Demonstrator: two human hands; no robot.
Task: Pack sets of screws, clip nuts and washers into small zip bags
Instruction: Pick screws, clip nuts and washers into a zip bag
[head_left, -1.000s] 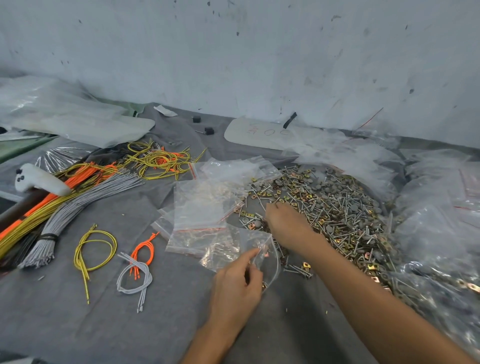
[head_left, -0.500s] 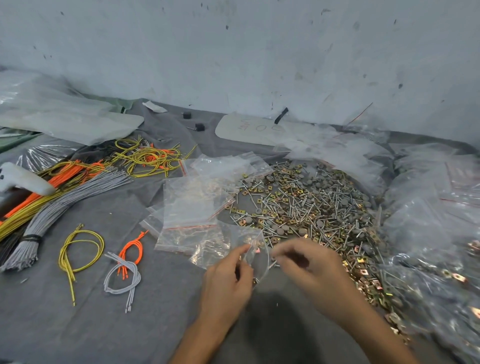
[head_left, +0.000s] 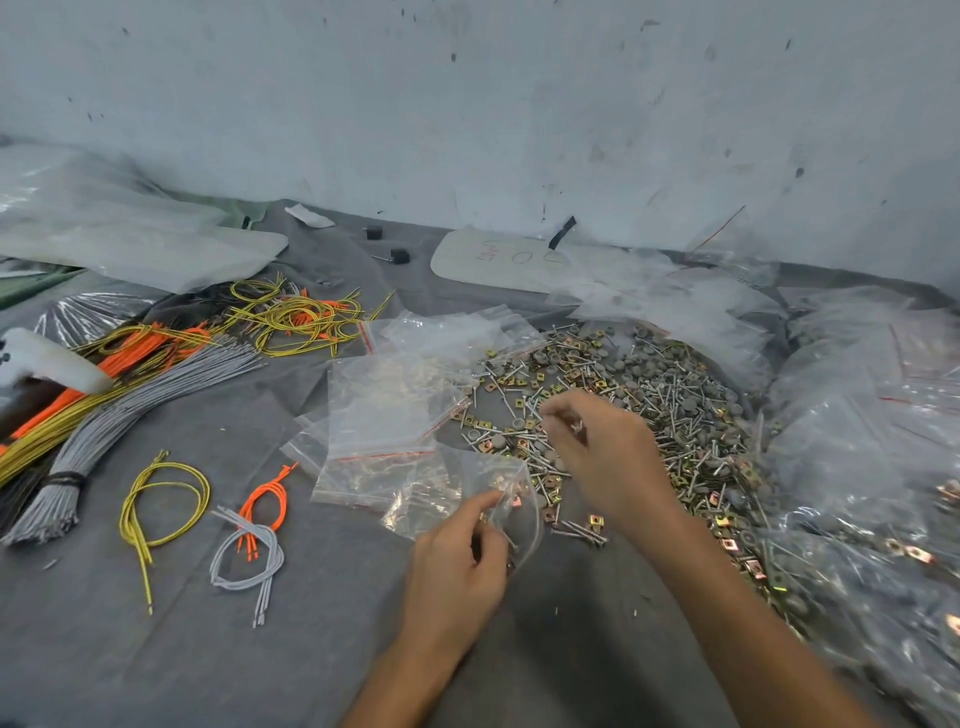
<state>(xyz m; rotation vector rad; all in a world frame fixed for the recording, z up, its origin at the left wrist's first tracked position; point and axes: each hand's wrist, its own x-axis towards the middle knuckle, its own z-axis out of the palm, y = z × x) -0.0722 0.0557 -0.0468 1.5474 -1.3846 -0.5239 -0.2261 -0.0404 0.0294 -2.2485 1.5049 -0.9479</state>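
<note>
Pinching thin, limp, likely slippery zip bag (head_left: 460, 480) by mouth rim with left hand (head_left: 457, 569). Nipping small part (head_left: 575, 427) in right hand (head_left: 605, 460).

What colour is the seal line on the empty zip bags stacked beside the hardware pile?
Red, seen along the zip bags in the head view.

I see two black blocks (head_left: 374, 232), one white controller (head_left: 47, 358), one yellow loop (head_left: 161, 499), one orange loop (head_left: 266, 501), one grey loop (head_left: 248, 561), and countless screws (head_left: 670, 415).
</note>
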